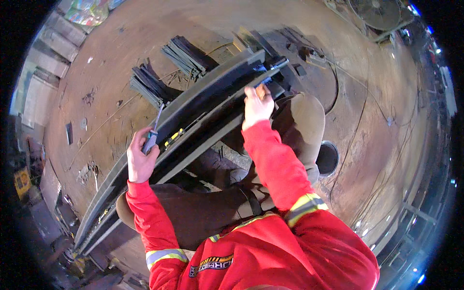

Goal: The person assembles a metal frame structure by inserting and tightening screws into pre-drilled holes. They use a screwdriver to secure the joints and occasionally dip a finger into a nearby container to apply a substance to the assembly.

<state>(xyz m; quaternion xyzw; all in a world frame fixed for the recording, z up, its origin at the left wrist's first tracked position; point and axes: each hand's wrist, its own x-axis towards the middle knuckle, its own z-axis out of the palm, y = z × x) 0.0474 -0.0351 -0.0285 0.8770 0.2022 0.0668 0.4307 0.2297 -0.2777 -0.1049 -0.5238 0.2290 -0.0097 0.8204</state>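
A long dark steel beam [208,89] with a channel-like profile runs from the lower left to the upper right, over my legs. My left hand [140,159] is closed around the bluish handle of a screwdriver-like tool [151,141], whose thin metal shaft points up and away over the beam's far flange. Near the beam's right end, my right hand [257,107] is closed on an orange piece [262,91]; its kind is mostly hidden by the fingers. Inside the channel, between my hands, lies a yellow-and-black tool [174,137].
Two bundles of dark metal strips [147,86] lie beyond the beam on the brownish floor [111,63]. A round dark opening or container [328,158] is right of my knee. A cable [337,87] curves across the right side. A large fan [376,10] stands far right.
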